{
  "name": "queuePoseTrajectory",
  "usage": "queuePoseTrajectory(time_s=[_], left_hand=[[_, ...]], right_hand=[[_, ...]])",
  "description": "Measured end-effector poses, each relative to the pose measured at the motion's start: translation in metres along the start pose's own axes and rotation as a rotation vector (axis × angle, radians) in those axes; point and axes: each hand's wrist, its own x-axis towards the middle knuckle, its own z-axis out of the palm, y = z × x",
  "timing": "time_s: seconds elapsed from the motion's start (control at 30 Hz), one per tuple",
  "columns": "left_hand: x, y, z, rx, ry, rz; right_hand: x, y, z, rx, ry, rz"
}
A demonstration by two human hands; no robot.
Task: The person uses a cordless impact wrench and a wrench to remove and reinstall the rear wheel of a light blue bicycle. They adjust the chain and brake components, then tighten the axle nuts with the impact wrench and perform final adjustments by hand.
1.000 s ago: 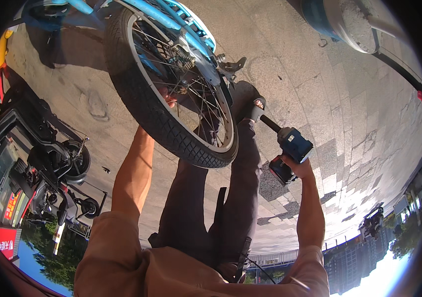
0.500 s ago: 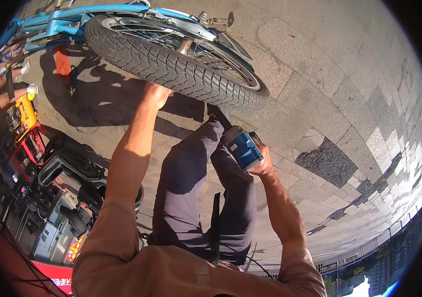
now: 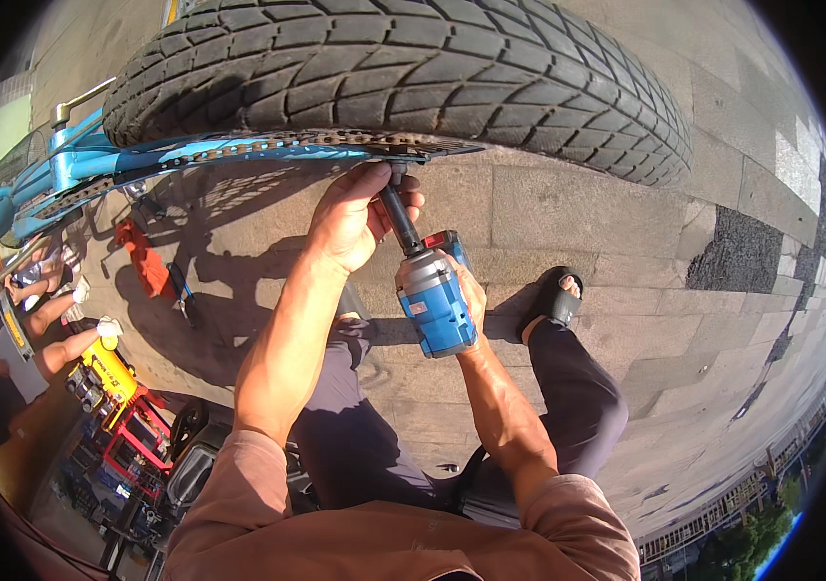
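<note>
A blue bicycle (image 3: 83, 160) is in front of me. Its thick-treaded tyre (image 3: 403, 73) fills the top of the view, with the chain (image 3: 248, 147) running below it. My right hand (image 3: 466, 295) grips a blue cordless impact wrench (image 3: 435, 308) by its handle. The wrench's long black socket (image 3: 397, 221) points up at the wheel's axle end (image 3: 397, 172). My left hand (image 3: 355, 215) is closed around the socket's front end, thumb on the near side and fingertips behind it. The fingers partly hide where socket and axle end meet.
An orange-red cloth (image 3: 144, 259) and a dark-handled tool (image 3: 182, 293) lie on the paving at left. Beyond them are another person's legs (image 3: 49, 310), a yellow machine (image 3: 110, 373) and a red metal frame (image 3: 137, 426). My sandalled foot (image 3: 560, 295) stands on the paving.
The wheel now looms larger, its chain side facing me. My right hand has brought the wrench up from beside my knees to the axle. My left hand has moved from under the tyre to the socket's end.
</note>
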Motion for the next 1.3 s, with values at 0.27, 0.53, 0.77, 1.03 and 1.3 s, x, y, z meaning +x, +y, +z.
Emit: queuePoseTrajectory(time_s=[0.27, 0.53, 0.77, 1.03, 1.3], left_hand=[[0.013, 0.023, -0.008, 0.039, -0.242, -0.112], [0.026, 0.007, -0.030, -0.041, -0.317, -0.037], [0.022, 0.003, -0.049, -0.010, -0.342, -0.142], [0.016, 0.008, -0.035, 0.136, -0.497, -0.127], [0.022, 0.002, -0.023, 0.004, -0.530, -0.131]], right_hand=[[-0.004, 0.010, 0.055, -0.263, 0.417, -0.422], [0.023, 0.007, 0.084, -0.876, 0.514, -0.383], [0.030, 0.014, 0.105, -0.107, 0.551, -0.644], [0.031, 0.009, 0.094, -0.536, 0.692, -0.695], [0.035, 0.024, 0.099, -0.442, 0.546, -0.549]])
